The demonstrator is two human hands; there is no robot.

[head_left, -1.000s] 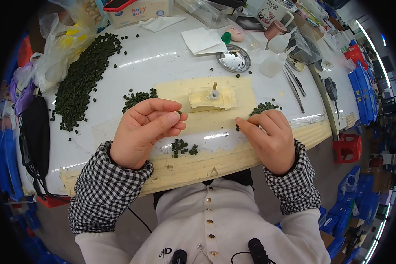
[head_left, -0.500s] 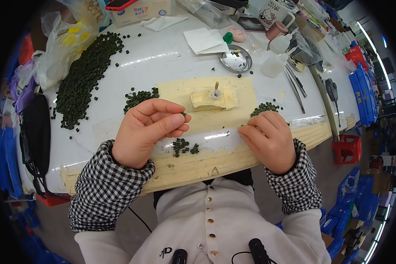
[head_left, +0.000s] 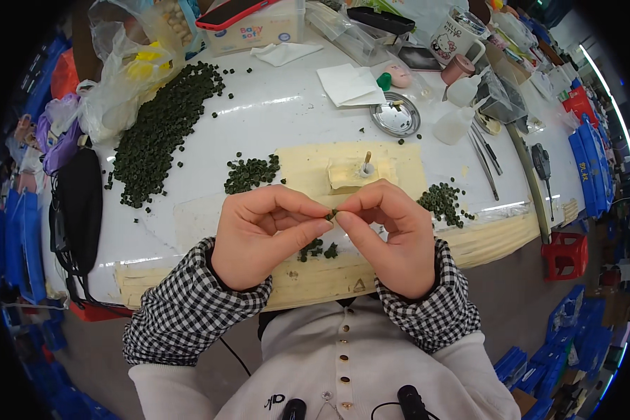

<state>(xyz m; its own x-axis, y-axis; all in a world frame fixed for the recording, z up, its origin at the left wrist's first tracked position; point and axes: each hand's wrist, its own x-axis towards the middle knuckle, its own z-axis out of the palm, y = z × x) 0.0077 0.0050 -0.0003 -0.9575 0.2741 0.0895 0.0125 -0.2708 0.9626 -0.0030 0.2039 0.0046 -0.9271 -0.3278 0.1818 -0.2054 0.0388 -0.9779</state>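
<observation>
My left hand (head_left: 252, 241) and my right hand (head_left: 397, 241) meet above the table's front edge, fingertips almost touching. Between their thumbs and forefingers is a small dark green part (head_left: 332, 215), mostly covered by the tips; both hands pinch at it. Just beyond stands a cream tape-covered block (head_left: 343, 176) with a white collar and an upright brown peg. Small piles of similar dark green parts lie left of the block (head_left: 252, 173), by my right hand (head_left: 442, 201) and partly hidden under my hands (head_left: 315, 248).
A large heap of dark green parts (head_left: 162, 133) spreads at the left beside plastic bags (head_left: 122, 91). Farther back are a round metal dish (head_left: 395, 119), white paper (head_left: 350, 85) and squeeze bottles (head_left: 455, 126). Tweezers (head_left: 484, 164) lie at the right. A red stool (head_left: 565, 255) stands beyond the table.
My right hand has come left from beside the right pile to meet my left hand at the small green part. The whole view has shifted slightly.
</observation>
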